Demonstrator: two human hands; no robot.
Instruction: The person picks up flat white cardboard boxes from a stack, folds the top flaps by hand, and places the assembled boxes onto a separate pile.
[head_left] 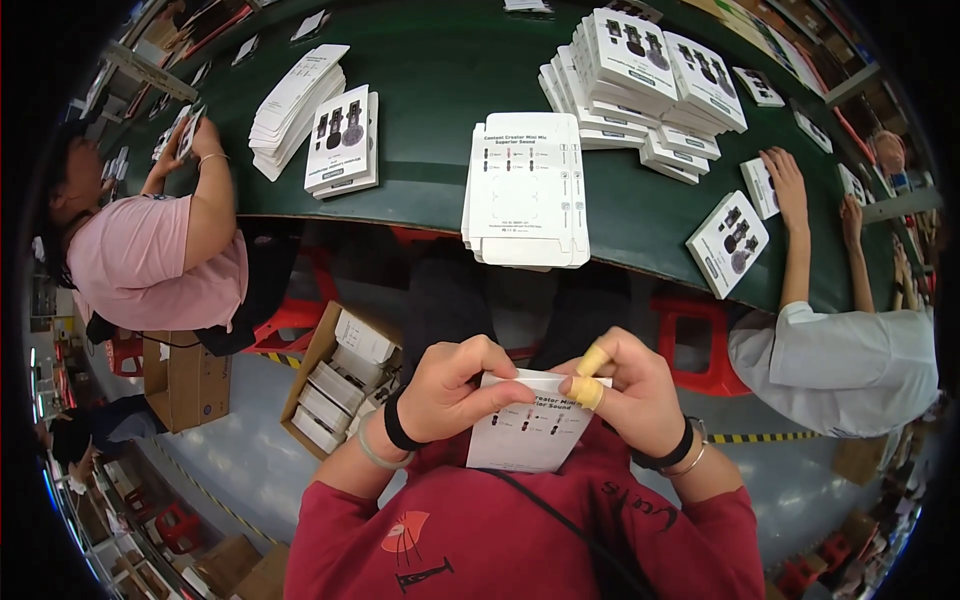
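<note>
Close to my chest I hold a white printed carton by its upper edge, its printed panel facing up. My left hand pinches the top left corner between thumb and fingers. At the top right, my right hand grips the edge, with yellow finger covers on thumb and index finger. Whether the top flap is tucked in is hidden by my fingers. Just beyond, a stack of flat unfolded cartons lies at the table's near edge, overhanging it slightly.
On the green table stand piles of boxes and smaller stacks. Below left, an open cardboard box holds white cartons. People sit at left and right, handling boxes. Red stools stand by the table.
</note>
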